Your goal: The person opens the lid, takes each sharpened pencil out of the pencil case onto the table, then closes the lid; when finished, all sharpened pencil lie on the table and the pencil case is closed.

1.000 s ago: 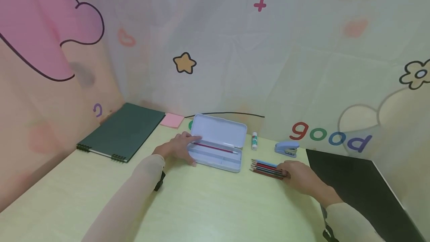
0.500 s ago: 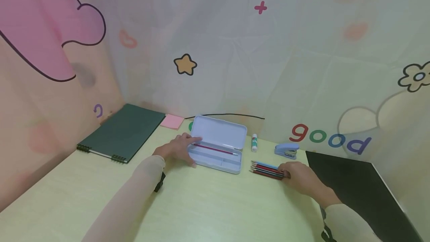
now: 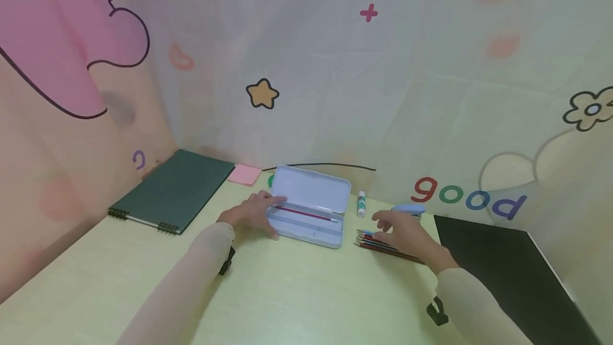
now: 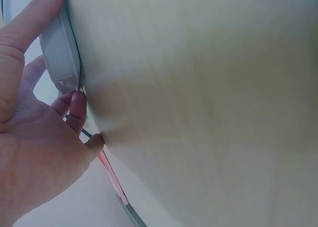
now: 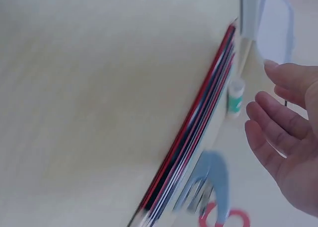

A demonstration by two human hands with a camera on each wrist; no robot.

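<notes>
A light blue pencil case (image 3: 316,228) lies open on the yellow table (image 3: 297,292), with one red pencil (image 3: 306,212) in its tray. My left hand (image 3: 256,213) holds the case's left end between thumb and fingers; the left wrist view shows the thumb (image 4: 35,18) along the case edge (image 4: 62,53). Right of the case lies a row of several pencils (image 3: 371,242), red and dark ones (image 5: 194,132). My right hand (image 3: 399,230) hovers over them with straight, spread fingers (image 5: 278,132) and holds nothing.
A glue stick (image 3: 361,204) stands behind the pencils, and a blue stapler (image 3: 407,209) is partly hidden by my right hand. A green spiral notebook (image 3: 174,188) and pink sticky notes (image 3: 244,173) lie at the back left. A black folder (image 3: 503,265) lies at the right.
My right hand has left the right ends of the pencils, risen and moved left over them with its fingers spread. The pencils stay on the table. The left hand has not moved.
</notes>
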